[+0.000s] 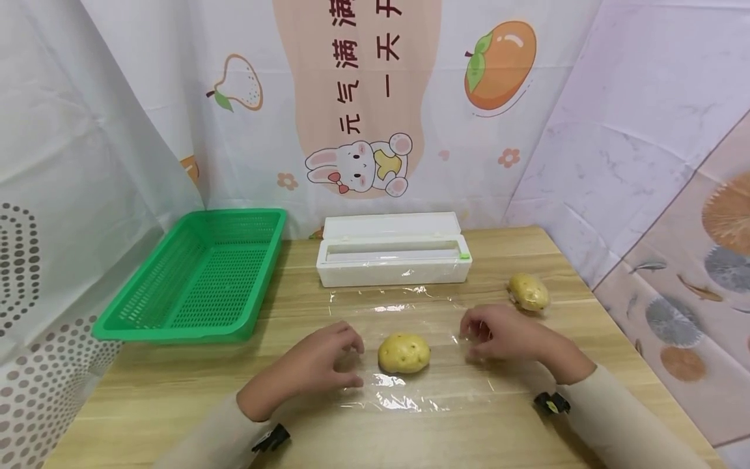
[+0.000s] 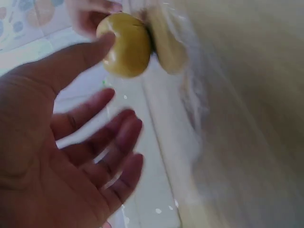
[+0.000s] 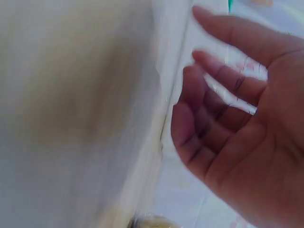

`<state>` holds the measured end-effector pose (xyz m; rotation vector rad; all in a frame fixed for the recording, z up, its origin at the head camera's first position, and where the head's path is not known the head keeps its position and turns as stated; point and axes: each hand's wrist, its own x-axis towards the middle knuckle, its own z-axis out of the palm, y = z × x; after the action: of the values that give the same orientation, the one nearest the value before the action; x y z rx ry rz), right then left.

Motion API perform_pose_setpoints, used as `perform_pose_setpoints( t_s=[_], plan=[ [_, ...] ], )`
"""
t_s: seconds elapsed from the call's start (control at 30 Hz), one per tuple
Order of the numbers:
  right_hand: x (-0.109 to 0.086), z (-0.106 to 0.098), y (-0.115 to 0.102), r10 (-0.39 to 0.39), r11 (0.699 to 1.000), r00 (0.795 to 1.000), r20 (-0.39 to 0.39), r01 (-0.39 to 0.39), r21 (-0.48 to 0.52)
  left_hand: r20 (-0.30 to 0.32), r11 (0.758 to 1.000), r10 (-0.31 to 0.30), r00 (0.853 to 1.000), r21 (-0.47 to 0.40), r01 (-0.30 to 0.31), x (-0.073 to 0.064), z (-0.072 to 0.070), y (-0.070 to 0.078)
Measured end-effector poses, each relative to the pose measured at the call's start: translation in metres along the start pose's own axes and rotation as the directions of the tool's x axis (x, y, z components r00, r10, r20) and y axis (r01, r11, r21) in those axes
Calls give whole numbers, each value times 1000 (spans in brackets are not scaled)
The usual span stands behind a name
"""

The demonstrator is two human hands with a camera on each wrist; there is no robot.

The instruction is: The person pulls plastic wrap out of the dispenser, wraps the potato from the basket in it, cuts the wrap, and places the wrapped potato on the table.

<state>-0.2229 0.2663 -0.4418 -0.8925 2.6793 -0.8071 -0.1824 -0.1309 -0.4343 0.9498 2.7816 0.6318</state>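
Note:
A yellow potato (image 1: 404, 353) lies on a sheet of clear cling film (image 1: 394, 402) spread over the wooden table. To its left, my left hand (image 1: 316, 365) hovers with fingers loosely bent, holding nothing. My right hand (image 1: 506, 335) is on the other side near the film's right edge, its fingers curving loosely and nothing visible in them. In the left wrist view the left hand (image 2: 80, 128) has its thumb overlapping the potato (image 2: 126, 45). The right wrist view shows the right hand (image 3: 237, 114) with thumb apart from the bent fingers.
Behind the film stands a white cling film dispenser (image 1: 394, 275) with its lid raised. A green plastic basket (image 1: 252, 319) sits at the back left. Another potato (image 1: 528, 292), with shiny film about it, lies near the right edge beyond my right hand. Printed curtains surround the table.

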Motion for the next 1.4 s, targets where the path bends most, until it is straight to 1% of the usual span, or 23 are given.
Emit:
perform_pose_setpoints(
  t_s=[0.1,0.2,0.3,0.4,0.47,0.6,0.77,0.87,1.0,1.1,1.3,1.4],
  plan=[
    [-11,8,-13,-77,996,995,68,73,54,61,998,47,997,-35,-44,-10,0,-5],
    [-20,14,-25,-135,989,985,106,127,82,113,995,90,990,-56,-84,-18,1,-8],
    [-26,19,-34,-181,983,975,125,175,61,146,992,119,982,-51,-113,-22,2,-10],
    [-30,23,-41,-202,979,969,141,202,16,164,991,132,978,-52,-125,-25,3,-11],
    [-33,24,-43,-204,978,967,153,208,-13,170,991,131,977,-55,-123,-26,4,-12],
    [-35,27,-43,-183,979,966,182,196,-59,175,991,130,976,-41,-125,-28,5,-13],
    [-36,28,-39,-162,983,966,201,177,-56,172,987,160,972,-28,-157,-30,6,-15],
    [-37,28,-37,-206,974,960,189,219,-51,162,984,180,970,-34,-177,-30,7,-16],
    [-37,29,-34,-299,947,942,152,313,-74,162,981,194,968,-33,-191,-30,8,-17],
    [-36,30,-33,-331,936,934,135,343,-81,165,979,201,966,-26,-200,-30,8,-17],
    [-39,27,-34,-344,932,931,118,354,-75,145,979,204,968,-27,-203,-31,5,-16],
    [-40,23,-36,-325,940,938,116,334,-66,134,981,194,972,-44,-190,-32,1,-14]
  ],
)
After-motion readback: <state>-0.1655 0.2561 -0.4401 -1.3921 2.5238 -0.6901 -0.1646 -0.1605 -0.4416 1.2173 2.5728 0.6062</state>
